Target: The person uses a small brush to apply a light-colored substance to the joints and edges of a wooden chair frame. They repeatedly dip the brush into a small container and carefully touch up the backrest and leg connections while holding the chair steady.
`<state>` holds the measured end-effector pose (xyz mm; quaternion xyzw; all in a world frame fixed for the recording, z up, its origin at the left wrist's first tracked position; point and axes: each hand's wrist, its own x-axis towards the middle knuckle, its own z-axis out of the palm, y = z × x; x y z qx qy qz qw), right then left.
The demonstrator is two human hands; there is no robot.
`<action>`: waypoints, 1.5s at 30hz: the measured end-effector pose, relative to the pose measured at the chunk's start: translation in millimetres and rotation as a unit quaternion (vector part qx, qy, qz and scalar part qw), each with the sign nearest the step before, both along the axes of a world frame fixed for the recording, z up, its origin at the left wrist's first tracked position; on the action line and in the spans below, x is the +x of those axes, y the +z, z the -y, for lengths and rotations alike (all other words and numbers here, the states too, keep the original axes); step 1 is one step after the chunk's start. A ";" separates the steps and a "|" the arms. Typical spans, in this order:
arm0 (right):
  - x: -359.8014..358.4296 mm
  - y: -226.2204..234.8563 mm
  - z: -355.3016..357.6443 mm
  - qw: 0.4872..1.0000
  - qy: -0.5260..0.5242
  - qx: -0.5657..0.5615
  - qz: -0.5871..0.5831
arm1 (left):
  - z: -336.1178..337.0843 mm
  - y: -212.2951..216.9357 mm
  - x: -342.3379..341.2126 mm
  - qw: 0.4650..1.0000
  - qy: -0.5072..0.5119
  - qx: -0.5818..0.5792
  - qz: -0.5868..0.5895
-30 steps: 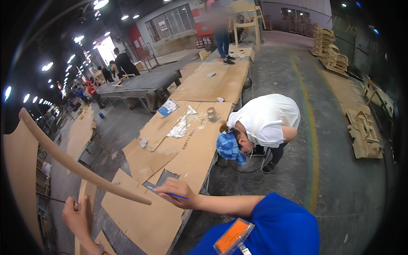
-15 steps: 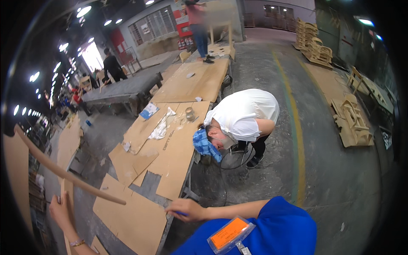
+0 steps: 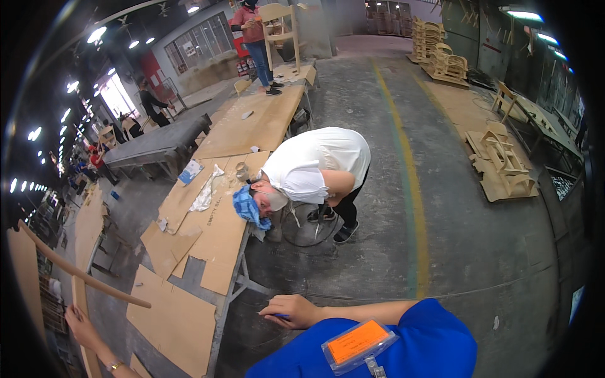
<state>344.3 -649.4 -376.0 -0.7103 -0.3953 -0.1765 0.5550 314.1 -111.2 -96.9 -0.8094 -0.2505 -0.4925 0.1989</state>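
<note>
At the lower left, my left hand (image 3: 82, 327) is closed round an upright wooden post (image 3: 86, 296) of a chair frame. A long curved wooden rail (image 3: 94, 274) crosses the post and ends over the cardboard. My right hand (image 3: 293, 312) is held in front of my body, right of the table edge. Its fingers are closed on a slim blue thing, which looks like a pen (image 3: 281, 316). A loose cardboard sheet (image 3: 170, 321) lies on the table between my hands.
A person in white (image 3: 321, 164) bends down beside the cardboard-covered table (image 3: 252, 126). Farther along, another person (image 3: 255, 44) stands on the tabletop by a wooden chair (image 3: 280, 31). A cloth (image 3: 205, 192) and a jar (image 3: 242, 170) lie nearer. Chair frames (image 3: 504, 157) rest at right.
The view has swung right, so the surroundings sit farther left. My right hand is now farther from the table edge. My left hand stays on the post. The bent person's head has turned slightly.
</note>
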 end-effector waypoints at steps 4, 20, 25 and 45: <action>-38.9 -14.4 58.1 0.999 -0.029 -0.041 -0.008 | 54.4 -119.2 -50.3 0.981 -0.081 -0.173 0.025; -152.7 -33.7 135.7 0.991 0.018 -0.125 -0.044 | 346.4 -430.6 -221.3 0.792 -0.071 -0.476 -0.375; -168.3 -32.9 104.2 0.990 0.022 -0.137 -0.033 | 258.9 -338.1 -250.2 0.894 -0.098 -0.384 -0.210; -331.6 -23.7 -108.9 0.998 0.005 -0.059 0.003 | -105.1 -48.5 -463.4 0.848 -0.216 -0.361 0.323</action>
